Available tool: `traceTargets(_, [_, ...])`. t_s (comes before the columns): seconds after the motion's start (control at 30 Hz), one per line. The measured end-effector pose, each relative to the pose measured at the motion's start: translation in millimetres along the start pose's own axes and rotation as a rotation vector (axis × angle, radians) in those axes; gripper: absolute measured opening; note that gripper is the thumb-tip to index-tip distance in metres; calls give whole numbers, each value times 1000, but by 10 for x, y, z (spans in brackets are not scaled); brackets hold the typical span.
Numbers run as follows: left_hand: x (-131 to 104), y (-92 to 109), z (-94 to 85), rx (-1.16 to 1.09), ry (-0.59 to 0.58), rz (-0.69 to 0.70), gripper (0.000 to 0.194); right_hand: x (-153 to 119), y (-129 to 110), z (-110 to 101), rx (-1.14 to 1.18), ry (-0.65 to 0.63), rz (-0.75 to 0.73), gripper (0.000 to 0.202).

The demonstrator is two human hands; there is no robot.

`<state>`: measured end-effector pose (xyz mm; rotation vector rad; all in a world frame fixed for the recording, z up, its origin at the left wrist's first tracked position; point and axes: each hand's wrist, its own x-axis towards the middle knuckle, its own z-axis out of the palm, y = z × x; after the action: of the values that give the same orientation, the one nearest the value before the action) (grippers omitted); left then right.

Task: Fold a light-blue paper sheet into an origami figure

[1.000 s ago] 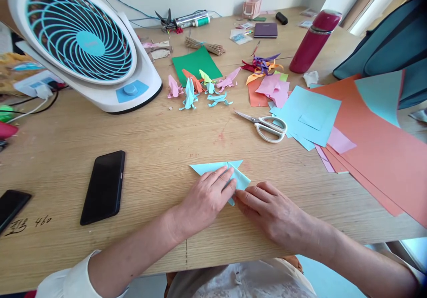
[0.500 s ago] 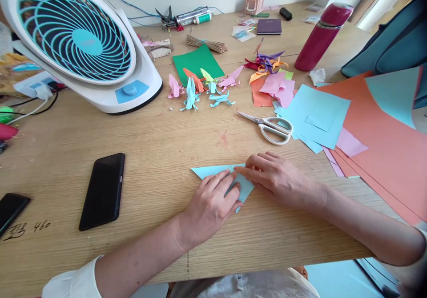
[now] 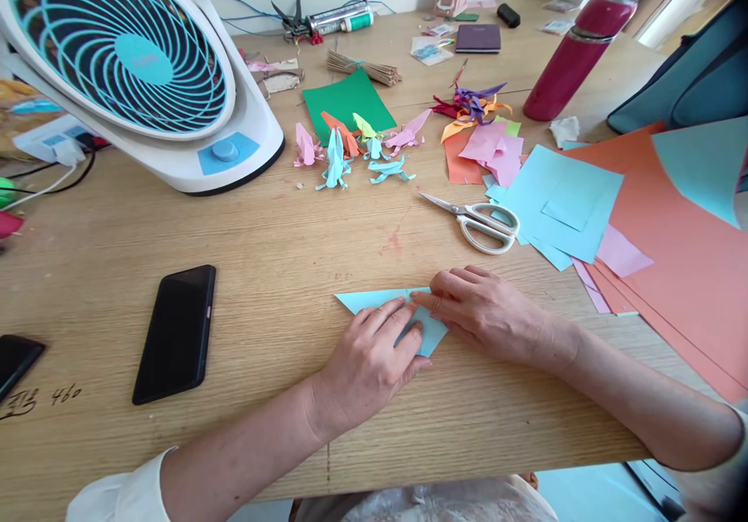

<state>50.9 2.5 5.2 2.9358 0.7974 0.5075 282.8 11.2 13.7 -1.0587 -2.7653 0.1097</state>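
In the head view, the folded blue paper (image 3: 435, 336) lies on the table (image 3: 262, 249), under the fingers of the left hand (image 3: 371, 354) and touching those of the right hand (image 3: 482, 308). Its long straight edge faces away from the person, and 1 sharp corner sticks out to the left of the fingers. The left hand's fingers are slightly spread and laid over the paper, its thumb at the near edge, not closed around anything. The right hand's index finger reaches across the far edge, the others bent beside it; whether they pinch the paper cannot be told. Compared with 1.0 s ago, the right hand has moved from the near right side of the paper up to its far right part, while the left hand has stayed on top. Both forearms slant inward from the 2 sides, palms down. The scissors (image 3: 494, 227) lie beyond the right hand, and a phone (image 3: 175, 335) lies well to the left.
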Motion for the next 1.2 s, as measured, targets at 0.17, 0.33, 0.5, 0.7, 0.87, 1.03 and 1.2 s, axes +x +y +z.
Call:
traceTargets(0.17, [10, -8, -6, -1, -4, 0, 26, -48, 38, -25, 13, -25, -36, 29])
traceTargets(0.33, [22, -11, -12, -3, -3, 3, 25, -82, 86, -48, 1, -34, -101, 32])
traceTargets(0.5, [25, -14, -14, 0, 0, 9, 24, -99, 95, -92, -8, -32, -141, 32])
traceTargets(0.7, [22, -14, -22, -11, -8, -6, 23, -118, 92, -110, 15, -4, -157, 27])
traceTargets(0.87, [27, -11, -21, -12, -22, -17, 21, -122, 94, -104, 45, 6, -151, 26])
traceTargets(1.03, [33, -12, -16, -4, -36, -26, 21, -128, 93, -109, 36, -11, -146, 28])
traceTargets(1.2, [49, -14, -22, 23, -53, -37, 19, -131, 101, -120, 48, -9, -138, 30])
